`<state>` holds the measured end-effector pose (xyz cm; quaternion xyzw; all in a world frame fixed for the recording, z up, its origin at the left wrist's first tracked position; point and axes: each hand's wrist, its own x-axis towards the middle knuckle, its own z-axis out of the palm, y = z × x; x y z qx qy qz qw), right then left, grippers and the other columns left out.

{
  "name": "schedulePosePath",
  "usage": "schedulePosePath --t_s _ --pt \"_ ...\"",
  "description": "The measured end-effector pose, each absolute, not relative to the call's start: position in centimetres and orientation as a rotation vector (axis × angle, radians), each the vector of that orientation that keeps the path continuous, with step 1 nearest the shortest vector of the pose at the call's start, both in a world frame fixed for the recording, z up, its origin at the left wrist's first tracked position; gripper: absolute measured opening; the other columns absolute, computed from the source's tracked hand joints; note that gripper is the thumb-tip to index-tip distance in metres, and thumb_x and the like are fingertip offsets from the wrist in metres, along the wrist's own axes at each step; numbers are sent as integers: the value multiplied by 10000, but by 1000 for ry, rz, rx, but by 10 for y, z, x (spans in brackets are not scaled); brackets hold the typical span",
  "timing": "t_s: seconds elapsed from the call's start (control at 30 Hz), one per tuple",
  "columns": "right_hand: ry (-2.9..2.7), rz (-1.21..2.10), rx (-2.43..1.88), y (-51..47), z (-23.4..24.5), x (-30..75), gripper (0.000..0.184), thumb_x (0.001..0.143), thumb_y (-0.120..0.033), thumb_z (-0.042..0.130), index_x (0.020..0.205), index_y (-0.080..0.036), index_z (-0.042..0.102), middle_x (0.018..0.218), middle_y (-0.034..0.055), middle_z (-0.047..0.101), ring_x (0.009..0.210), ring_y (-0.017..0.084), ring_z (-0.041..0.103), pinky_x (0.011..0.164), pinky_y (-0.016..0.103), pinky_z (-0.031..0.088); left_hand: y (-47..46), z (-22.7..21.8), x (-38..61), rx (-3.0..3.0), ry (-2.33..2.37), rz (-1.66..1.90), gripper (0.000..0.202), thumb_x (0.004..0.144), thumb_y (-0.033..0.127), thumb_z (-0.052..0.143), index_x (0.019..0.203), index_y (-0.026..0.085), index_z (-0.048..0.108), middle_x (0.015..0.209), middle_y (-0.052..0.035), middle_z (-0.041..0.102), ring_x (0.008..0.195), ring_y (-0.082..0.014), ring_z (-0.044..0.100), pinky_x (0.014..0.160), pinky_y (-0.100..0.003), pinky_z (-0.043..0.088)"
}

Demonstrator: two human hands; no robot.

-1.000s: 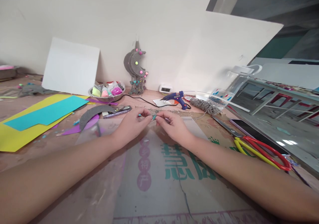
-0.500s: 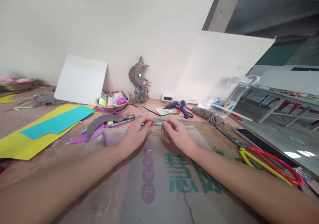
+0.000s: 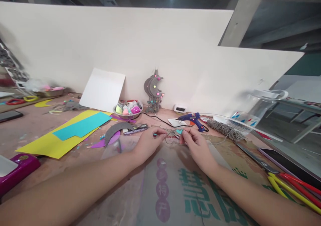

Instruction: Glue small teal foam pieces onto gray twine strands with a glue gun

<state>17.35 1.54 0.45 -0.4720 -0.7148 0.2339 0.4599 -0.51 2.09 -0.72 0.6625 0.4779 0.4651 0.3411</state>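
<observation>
My left hand (image 3: 148, 143) and my right hand (image 3: 195, 145) meet over the middle of the worktable, fingertips pinched. Between them runs a thin grey string (image 3: 170, 137) with a small teal heart-shaped piece (image 3: 179, 131) at my right fingertips. A tiny teal bit shows at my left fingertips. Both hands hover just above a clear plastic sheet (image 3: 175, 185) with green and purple print. A grey crescent cutout (image 3: 115, 129) lies to the left of my left hand.
A blue glue gun (image 3: 191, 118) and grey twine bundle (image 3: 225, 129) lie behind my right hand. Yellow and teal paper sheets (image 3: 75, 129) lie left, scissors (image 3: 291, 184) and a phone (image 3: 293, 162) right. A bowl of clay (image 3: 127, 108) and a grey moon ornament (image 3: 153, 91) stand by the wall.
The camera has tilted up and turned, so everything sits lower and further right. My hands stay pinched together on the string, and the teal piece now shows as a heart shape.
</observation>
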Motion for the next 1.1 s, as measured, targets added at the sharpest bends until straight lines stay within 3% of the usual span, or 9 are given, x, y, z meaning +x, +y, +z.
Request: schedulePosePath --t_s 0.2,0.47,0.6,0.73,0.97,1.1 --pt "-1834 602 -1174 17 3 172 285 884 -347 395 659 -191 474 638 -9 485 595 125 435 560 249 340 20 -7 -2 1776 1257 1231 130 720 151 484 806 152 582 834 -37 624 804 -154 557 762 -280 436" --pt "-1831 620 -1172 16 2 172 265 877 -335 401 667 -192 472 646 -1 498 605 127 451 544 243 344 21 -15 -2 2037 1222 1156 146 728 102 413 781 173 529 787 -19 565 787 -153 510 726 -273 416" --pt "-1828 627 -1167 15 3 172 254 867 -327 407 670 -188 485 642 0 505 610 125 457 555 238 355 19 -13 -3 1973 1233 1203 79 758 164 468 790 172 540 812 -20 573 804 -154 521 733 -269 423" --pt "-1836 637 -1162 17 1 172 248 860 -326 415 674 -185 498 635 -7 513 605 120 460 565 233 360 21 -11 -4 1840 1188 1219 173 813 251 469 922 170 576 912 -39 621 869 -164 556 795 -287 430" --pt "-1841 708 -1166 17 0 171 237 857 -321 422 677 -183 490 614 -27 486 563 103 436 547 224 349 19 -7 -6 1875 1198 1182 245 855 314 429 817 167 621 856 -27 648 862 -172 574 793 -284 430" --pt "-1862 736 -1159 17 -1 171 233 862 -318 415 687 -183 490 619 -31 478 554 101 430 541 225 346 17 -6 -6 1859 1150 1217 279 864 345 416 918 184 638 975 -27 653 948 -168 571 844 -275 420"
